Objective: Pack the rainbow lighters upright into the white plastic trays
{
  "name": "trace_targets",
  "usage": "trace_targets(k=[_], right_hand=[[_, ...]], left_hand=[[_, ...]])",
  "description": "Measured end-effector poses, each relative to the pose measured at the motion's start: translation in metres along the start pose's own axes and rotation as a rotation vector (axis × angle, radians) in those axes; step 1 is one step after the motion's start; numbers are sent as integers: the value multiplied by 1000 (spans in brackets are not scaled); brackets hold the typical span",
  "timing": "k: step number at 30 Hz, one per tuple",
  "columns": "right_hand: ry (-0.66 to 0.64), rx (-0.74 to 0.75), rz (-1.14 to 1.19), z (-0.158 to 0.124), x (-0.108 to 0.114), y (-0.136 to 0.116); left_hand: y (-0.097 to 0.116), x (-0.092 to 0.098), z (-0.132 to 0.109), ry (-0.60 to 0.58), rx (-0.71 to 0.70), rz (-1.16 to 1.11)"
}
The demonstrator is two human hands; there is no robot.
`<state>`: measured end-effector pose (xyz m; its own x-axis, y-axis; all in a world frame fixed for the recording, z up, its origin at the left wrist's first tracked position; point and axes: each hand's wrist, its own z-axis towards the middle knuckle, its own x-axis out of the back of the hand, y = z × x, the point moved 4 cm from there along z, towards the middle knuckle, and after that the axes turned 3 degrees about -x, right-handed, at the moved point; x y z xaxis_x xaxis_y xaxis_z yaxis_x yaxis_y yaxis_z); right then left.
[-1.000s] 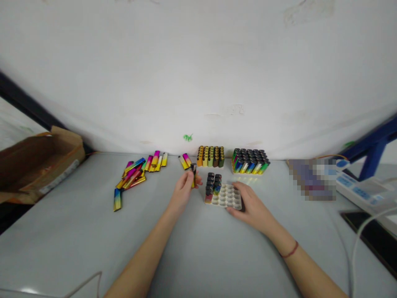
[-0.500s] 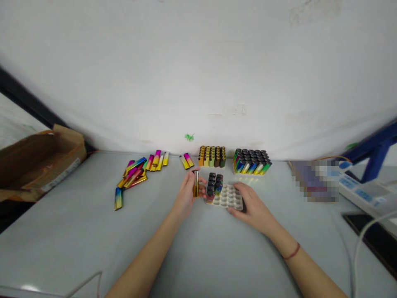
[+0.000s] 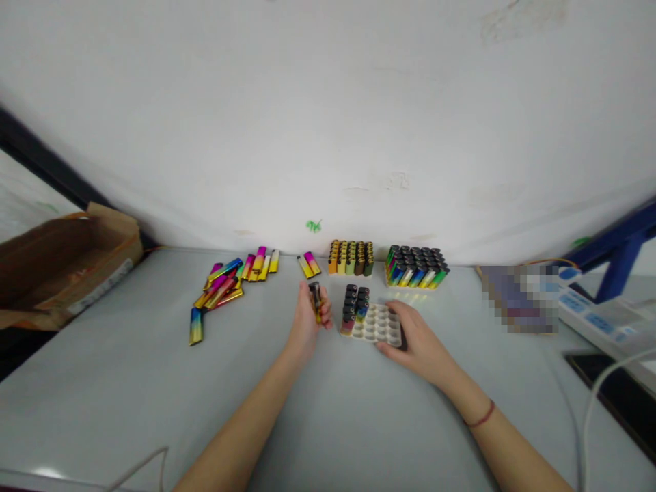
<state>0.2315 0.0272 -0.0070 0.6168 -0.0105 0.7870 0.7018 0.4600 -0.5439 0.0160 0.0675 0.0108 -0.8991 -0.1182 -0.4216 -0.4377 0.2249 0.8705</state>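
My left hand [image 3: 306,314] is closed around a gold lighter with a dark top [image 3: 316,301], held roughly upright just left of the white tray. My right hand [image 3: 413,342] grips the right end of that white lighter tray [image 3: 378,326], thumb at the near edge and fingers at the far side. Two rows of black-topped lighters [image 3: 350,304] stand upright in the tray's left part. Round-edged hollows show across the rest of it. The lower end of the held lighter is partly covered by my fingers.
Loose shiny lighters [image 3: 220,290] lie heaped on the left, with two more [image 3: 308,264] near the wall. Behind the tray stand a block of yellow-to-dark lighters [image 3: 351,260] and a full multicoloured block [image 3: 416,266]. A cardboard box [image 3: 102,263] is far left; a power strip [image 3: 599,311] lies right.
My left hand has drawn slightly left, away from the tray, and the lighter in it has turned and tilted. My right hand and the tray have stayed put.
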Motion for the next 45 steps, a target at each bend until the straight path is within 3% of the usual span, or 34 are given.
trace_targets(k=[6, 20, 45], right_hand=[[6, -2, -2, 1, 0, -1], [13, -18, 18, 0, 0, 0], [-7, -9, 23, 2, 0, -1]], left_hand=[[-6, 2, 2, -22, 81, 26], [-1, -2, -5, -3, 50, -59], [-4, -5, -8, -14, 57, -19]])
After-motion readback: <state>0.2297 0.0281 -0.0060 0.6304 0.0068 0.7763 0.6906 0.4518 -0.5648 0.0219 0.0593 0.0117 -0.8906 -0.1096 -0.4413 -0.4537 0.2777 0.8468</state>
